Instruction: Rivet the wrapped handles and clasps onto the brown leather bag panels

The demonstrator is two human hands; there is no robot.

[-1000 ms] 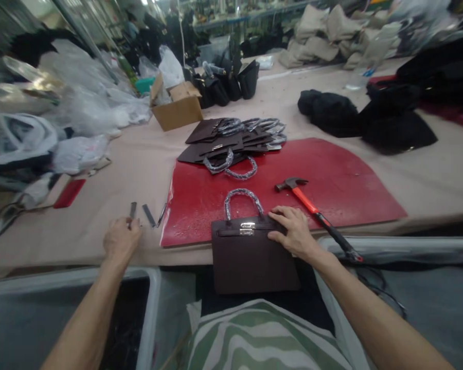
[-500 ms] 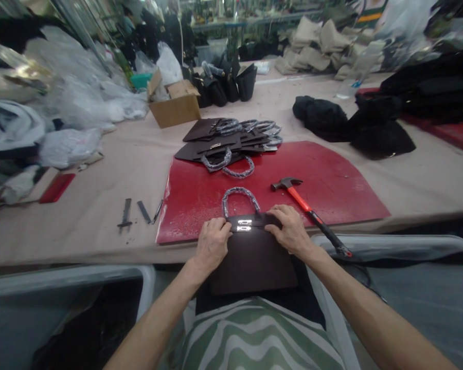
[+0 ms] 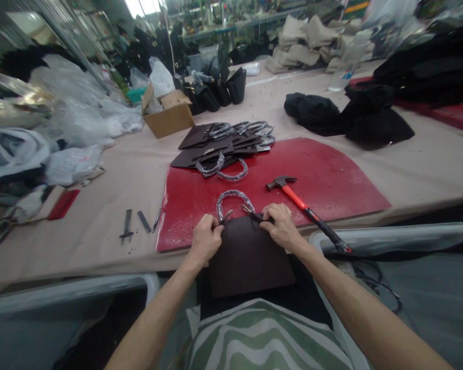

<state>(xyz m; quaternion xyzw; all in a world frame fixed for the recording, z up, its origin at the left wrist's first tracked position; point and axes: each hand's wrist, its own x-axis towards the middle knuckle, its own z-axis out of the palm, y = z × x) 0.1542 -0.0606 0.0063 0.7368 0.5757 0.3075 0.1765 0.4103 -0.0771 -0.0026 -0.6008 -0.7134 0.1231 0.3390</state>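
Note:
A dark brown handbag (image 3: 250,259) lies at the table's front edge, its lower part over my lap. Its handle (image 3: 235,193), wrapped in clear plastic, stands up on the far side. My left hand (image 3: 206,237) pinches a short dark strap end with metal at its tip, by the bag's top left corner. My right hand (image 3: 281,226) grips another dark strap (image 3: 256,217) with a metal tip at the top right. A gap separates the two tips. To the right, a claw hammer (image 3: 299,203) with an orange and black handle rests on a red board (image 3: 324,169).
Beyond the board's left part is a pile of similar brown bags (image 3: 200,154). Small dark tools (image 3: 143,222) lie left of the board. A cardboard box (image 3: 170,122), plastic bags (image 3: 81,113) and black cloth pieces (image 3: 316,114) sit farther back. Grey bins (image 3: 416,288) flank my lap.
The strap ends with the metal fittings, together across the bag's top before, are now apart, one in each hand. My view has shifted slightly.

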